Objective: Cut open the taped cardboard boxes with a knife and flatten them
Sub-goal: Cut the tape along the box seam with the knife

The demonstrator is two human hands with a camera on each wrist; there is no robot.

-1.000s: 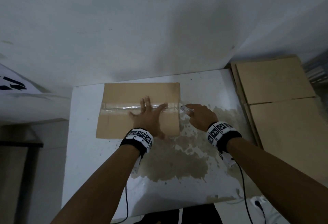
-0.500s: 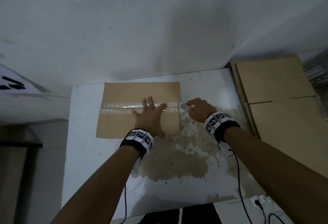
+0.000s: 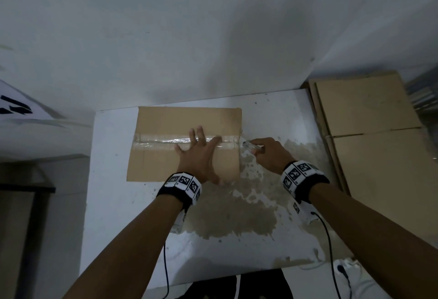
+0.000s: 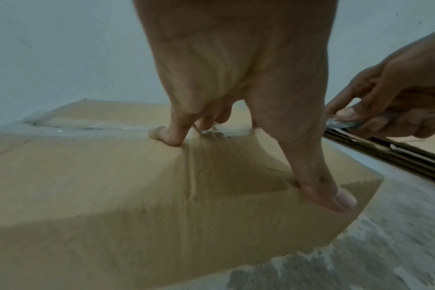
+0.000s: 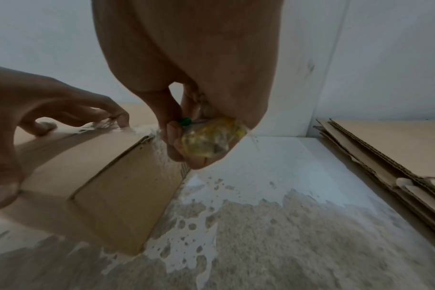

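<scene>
Here, one closed brown cardboard box (image 3: 166, 163) sealed with a single strip of clear glossy tape (image 3: 161, 140) sits on the far half of a white, brown-stained tabletop (image 3: 118, 215); what is inside it cannot be seen. The left hand (image 3: 199, 154) lies spread on the box lid, fingers straight and splayed across the tape, thumb near the lid's right edge. The right hand (image 3: 270, 154) is just off the box's right end, its fingers curled round one small knife with a clear yellowish handle (image 5: 209, 141) whose tip meets the tape end at the box's upper right edge. Right of the box, beyond the tabletop's edge, lies a pile of flattened brown cardboard sheets (image 3: 379, 147); their count is unclear. Left of the box, a white sheet (image 3: 21, 111) bears black marks too cropped to read.
</scene>
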